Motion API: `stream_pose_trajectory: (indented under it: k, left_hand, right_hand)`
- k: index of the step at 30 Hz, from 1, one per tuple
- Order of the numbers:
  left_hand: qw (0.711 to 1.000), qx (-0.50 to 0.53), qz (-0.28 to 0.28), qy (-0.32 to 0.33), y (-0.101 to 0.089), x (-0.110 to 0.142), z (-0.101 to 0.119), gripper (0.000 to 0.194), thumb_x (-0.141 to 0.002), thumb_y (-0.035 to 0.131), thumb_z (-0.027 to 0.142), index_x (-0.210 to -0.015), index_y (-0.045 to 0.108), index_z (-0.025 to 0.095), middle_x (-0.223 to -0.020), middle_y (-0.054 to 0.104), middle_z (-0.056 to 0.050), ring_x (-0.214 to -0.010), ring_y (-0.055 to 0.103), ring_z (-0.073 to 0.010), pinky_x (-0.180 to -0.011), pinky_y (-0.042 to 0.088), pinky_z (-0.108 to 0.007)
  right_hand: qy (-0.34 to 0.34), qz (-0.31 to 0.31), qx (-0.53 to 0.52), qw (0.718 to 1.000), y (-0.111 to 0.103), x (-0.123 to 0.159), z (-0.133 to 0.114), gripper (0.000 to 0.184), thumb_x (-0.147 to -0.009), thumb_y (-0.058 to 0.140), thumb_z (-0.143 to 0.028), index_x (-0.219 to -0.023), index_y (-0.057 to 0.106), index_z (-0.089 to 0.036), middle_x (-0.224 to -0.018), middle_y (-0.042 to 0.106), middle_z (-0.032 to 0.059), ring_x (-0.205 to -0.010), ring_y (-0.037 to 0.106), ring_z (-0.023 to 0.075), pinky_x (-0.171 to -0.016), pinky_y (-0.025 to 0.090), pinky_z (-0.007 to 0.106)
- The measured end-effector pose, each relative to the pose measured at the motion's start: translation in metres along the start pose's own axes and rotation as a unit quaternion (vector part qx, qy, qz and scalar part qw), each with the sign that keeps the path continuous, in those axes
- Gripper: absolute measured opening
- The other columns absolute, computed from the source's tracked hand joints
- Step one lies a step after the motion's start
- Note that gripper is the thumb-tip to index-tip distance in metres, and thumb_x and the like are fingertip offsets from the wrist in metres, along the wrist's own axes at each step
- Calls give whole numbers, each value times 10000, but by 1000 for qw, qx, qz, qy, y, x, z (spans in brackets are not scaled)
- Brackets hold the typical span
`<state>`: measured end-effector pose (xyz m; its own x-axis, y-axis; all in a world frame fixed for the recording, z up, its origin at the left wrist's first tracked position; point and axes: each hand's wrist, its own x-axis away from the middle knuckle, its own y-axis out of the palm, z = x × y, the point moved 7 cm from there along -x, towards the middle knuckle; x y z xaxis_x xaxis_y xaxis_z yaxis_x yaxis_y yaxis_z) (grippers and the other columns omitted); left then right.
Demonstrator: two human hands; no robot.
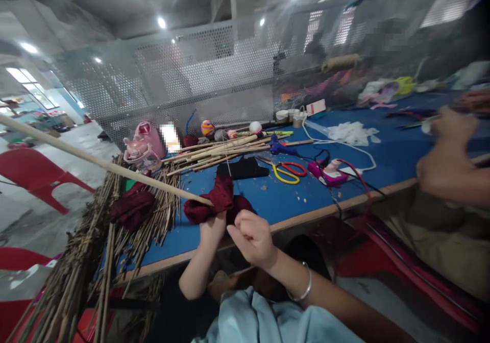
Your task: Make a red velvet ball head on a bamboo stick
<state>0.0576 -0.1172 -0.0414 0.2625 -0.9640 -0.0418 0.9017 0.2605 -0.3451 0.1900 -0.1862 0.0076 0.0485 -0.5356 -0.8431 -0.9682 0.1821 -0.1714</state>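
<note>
My left hand (213, 228) is closed on a bunched dark red cloth (218, 195) above the table's front edge; the cloth hides most of its fingers. A long pale wooden stick (115, 167) slants in from the upper left, its end at the cloth. Close by on the right, my right hand (253, 237) is curled with thumb and fingers together, and whatever is in it is too small to make out. A thin pale strand rises above the cloth. Beyond lie a black cloth piece (243, 168) and scissors (285, 173) with one yellow and one red handle.
Bundled twigs (88, 241) with another dark red cloth (132, 209) fill the left end of the blue table (245, 205). Sticks (218, 149), a blue glue gun (281, 146) and a purple power strip (327, 174) with cords lie behind. A co-worker's hands (454, 128) are at right.
</note>
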Motion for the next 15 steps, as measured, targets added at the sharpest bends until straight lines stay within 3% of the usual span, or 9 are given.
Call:
stream_pose_trajectory:
  k: [2, 4, 7, 9, 12, 15]
  left_hand:
    - [998, 46, 2, -46, 6, 0, -3, 130, -680, 657, 114, -636, 582, 211, -525, 557, 2, -726, 636, -196, -740, 473, -232]
    - [983, 128, 9, -128, 14, 4, -9, 132, -761, 635, 287, -681, 587, 194, -521, 531, 4, -636, 618, -175, -660, 496, -237]
    - [935, 271, 17, -228, 26, 12, -10, 418, -808, 519, 560, -730, 580, 154, -582, 544, -9, -516, 569, -122, -551, 514, -233]
    - [899, 350, -12, -262, 33, 16, -2, 459, -789, 531, 595, -751, 576, 140, -583, 541, 4, -457, 531, -84, -502, 507, -204]
    - [849, 424, -103, -298, 43, 24, 8, 458, -760, 564, 608, -705, 554, 153, -467, 459, 58, -329, 401, -38, -333, 356, -126]
    - [850, 429, -119, -282, 39, 25, 8, 489, -737, 559, 647, -695, 573, 160, -384, 378, 88, -263, 294, -30, -278, 206, -127]
  right_hand:
    - [24, 15, 49, 998, -5, 4, -8, 366, -850, 503, -203, -534, 318, -189, -705, 457, 39, -712, 461, 147, -631, 385, 285]
    - [51, 15, 81, 995, -4, 12, -9, 367, -871, 479, -235, -541, 325, -186, -674, 428, 26, -692, 445, 145, -621, 368, 284]
    - [158, -38, 49, 985, 10, 32, 13, 409, -901, 431, -251, -532, 268, -189, -536, 294, -41, -513, 333, 86, -493, 258, 242]
    - [257, -58, 10, 965, 20, 50, 36, 446, -911, 408, -310, -517, 234, -193, -493, 232, -58, -460, 265, 70, -449, 205, 239]
    - [340, -83, -34, 936, 26, 68, 58, 478, -899, 404, -384, -494, 235, -195, -472, 214, -58, -453, 235, 71, -428, 186, 236]
    - [324, -176, -93, 925, 17, 58, 63, 382, -852, 479, -334, -521, 357, -188, -484, 330, -48, -482, 335, 92, -452, 296, 224]
